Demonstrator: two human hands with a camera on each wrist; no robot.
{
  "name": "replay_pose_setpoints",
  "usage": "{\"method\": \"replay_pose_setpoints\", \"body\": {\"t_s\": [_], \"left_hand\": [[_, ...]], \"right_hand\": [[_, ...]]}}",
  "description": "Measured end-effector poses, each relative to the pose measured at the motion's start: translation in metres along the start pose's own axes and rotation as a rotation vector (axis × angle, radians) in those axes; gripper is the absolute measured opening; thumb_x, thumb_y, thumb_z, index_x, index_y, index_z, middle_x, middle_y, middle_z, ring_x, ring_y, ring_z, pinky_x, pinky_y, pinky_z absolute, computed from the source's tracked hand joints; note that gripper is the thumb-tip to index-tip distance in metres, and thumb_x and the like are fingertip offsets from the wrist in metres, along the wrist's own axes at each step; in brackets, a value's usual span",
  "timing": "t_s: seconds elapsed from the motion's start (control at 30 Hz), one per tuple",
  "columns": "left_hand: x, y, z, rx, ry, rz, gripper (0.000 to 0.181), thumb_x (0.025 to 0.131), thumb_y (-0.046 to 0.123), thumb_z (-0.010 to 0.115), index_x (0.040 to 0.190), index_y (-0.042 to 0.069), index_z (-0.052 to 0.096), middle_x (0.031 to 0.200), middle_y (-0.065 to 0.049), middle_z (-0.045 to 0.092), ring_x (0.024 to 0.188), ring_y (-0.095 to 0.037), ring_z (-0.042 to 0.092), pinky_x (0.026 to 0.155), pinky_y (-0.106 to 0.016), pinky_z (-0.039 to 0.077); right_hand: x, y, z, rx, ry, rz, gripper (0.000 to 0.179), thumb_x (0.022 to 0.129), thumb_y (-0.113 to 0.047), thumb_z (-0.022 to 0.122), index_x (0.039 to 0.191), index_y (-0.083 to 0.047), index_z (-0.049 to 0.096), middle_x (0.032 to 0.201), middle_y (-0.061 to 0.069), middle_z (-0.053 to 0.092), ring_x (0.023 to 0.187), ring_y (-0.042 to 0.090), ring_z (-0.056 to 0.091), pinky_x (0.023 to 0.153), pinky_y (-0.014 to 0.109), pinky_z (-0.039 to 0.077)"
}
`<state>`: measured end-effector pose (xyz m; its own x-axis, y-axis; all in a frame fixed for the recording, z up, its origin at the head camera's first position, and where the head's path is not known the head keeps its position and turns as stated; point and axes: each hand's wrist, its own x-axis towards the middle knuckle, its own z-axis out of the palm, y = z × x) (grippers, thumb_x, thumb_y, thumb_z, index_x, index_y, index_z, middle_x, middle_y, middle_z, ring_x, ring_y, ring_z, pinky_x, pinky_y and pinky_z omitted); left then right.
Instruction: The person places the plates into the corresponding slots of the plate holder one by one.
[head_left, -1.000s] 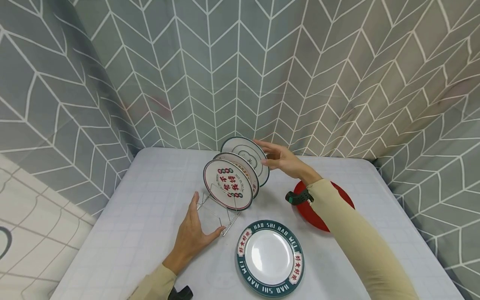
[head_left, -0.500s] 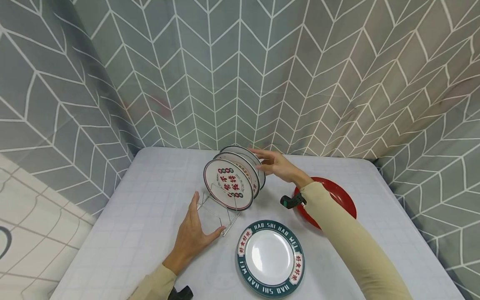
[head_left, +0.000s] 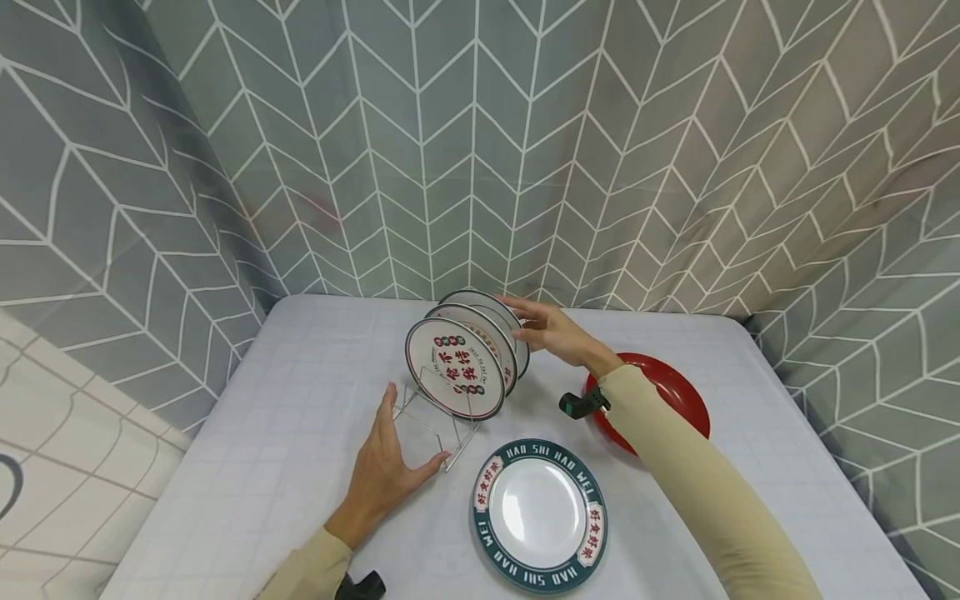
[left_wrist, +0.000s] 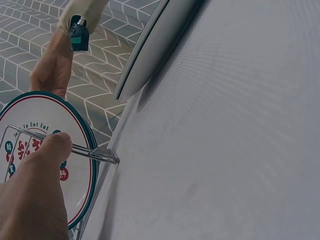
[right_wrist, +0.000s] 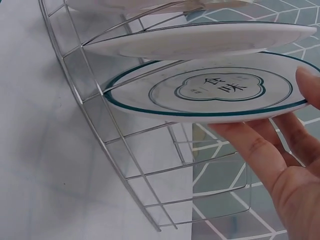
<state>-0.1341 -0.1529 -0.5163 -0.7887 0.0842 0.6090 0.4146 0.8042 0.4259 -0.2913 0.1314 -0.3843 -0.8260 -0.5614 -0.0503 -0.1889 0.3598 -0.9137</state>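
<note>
Three round plates stand on edge in a wire dish rack (head_left: 462, 451). The front plate (head_left: 455, 364) bears red characters on white inside a dark rim. My right hand (head_left: 558, 333) pinches the rearmost plate (right_wrist: 165, 97) at its edge, thumb over its face and fingers beneath in the right wrist view. That plate, green-rimmed with a flower-shaped emblem, sits between the rack's wires. At the rack's near end, my left hand (head_left: 384, 462) grips the frame, its thumb lying on a wire in the left wrist view.
A plate with a green lettered rim (head_left: 540, 517) lies flat in front, right of the left hand. Beyond it, a red plate (head_left: 678, 400) is partly covered by the right forearm. A patterned curtain (head_left: 472, 150) hangs behind the white-covered table (head_left: 240, 467).
The right hand has brought the rearmost plate down and left into the rack, in line behind the others. Over the last half second both hands stay nearly still. The left hand has not moved.
</note>
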Motion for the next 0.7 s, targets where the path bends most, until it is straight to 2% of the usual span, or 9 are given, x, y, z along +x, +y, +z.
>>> {"method": "replay_pose_setpoints", "body": {"t_s": [0.23,0.43,0.6,0.7], "left_hand": [[-0.001,0.001,-0.001,-0.004,-0.003,-0.008,0.128,0.061,0.052,0.087,0.152,-0.007,0.019,0.157,-0.021,0.031,0.135,-0.038,0.046,0.102,-0.045,0.048],[-0.002,0.000,0.002,-0.009,-0.004,-0.008,0.128,0.063,0.057,0.084,0.153,-0.006,0.018,0.157,-0.021,0.031,0.136,-0.037,0.046,0.103,-0.045,0.047],[-0.001,-0.001,0.001,-0.004,-0.002,-0.010,0.128,0.062,0.054,0.086,0.153,-0.005,0.018,0.157,-0.021,0.031,0.135,-0.037,0.046,0.103,-0.044,0.048],[-0.001,-0.001,0.000,-0.004,-0.003,-0.009,0.128,0.062,0.054,0.086,0.153,-0.006,0.018,0.157,-0.021,0.032,0.135,-0.038,0.047,0.103,-0.044,0.048]], "right_hand": [[-0.006,-0.002,0.002,-0.001,0.010,-0.003,0.062,0.098,-0.012,0.057,0.153,-0.029,0.034,0.153,0.016,0.038,0.131,0.038,0.050,0.101,0.055,0.049],[-0.022,-0.006,-0.007,0.076,0.066,-0.109,0.064,0.098,-0.010,0.057,0.155,-0.020,0.030,0.147,0.018,0.047,0.132,0.040,0.048,0.108,0.058,0.042],[-0.036,-0.005,-0.015,0.160,0.070,-0.202,0.065,0.099,-0.011,0.053,0.157,-0.022,0.024,0.148,0.021,0.045,0.135,0.041,0.044,0.104,0.048,0.049],[-0.047,-0.005,-0.015,0.154,0.076,-0.225,0.064,0.099,-0.014,0.055,0.156,-0.022,0.026,0.149,0.022,0.044,0.136,0.041,0.044,0.100,0.037,0.053]]}}
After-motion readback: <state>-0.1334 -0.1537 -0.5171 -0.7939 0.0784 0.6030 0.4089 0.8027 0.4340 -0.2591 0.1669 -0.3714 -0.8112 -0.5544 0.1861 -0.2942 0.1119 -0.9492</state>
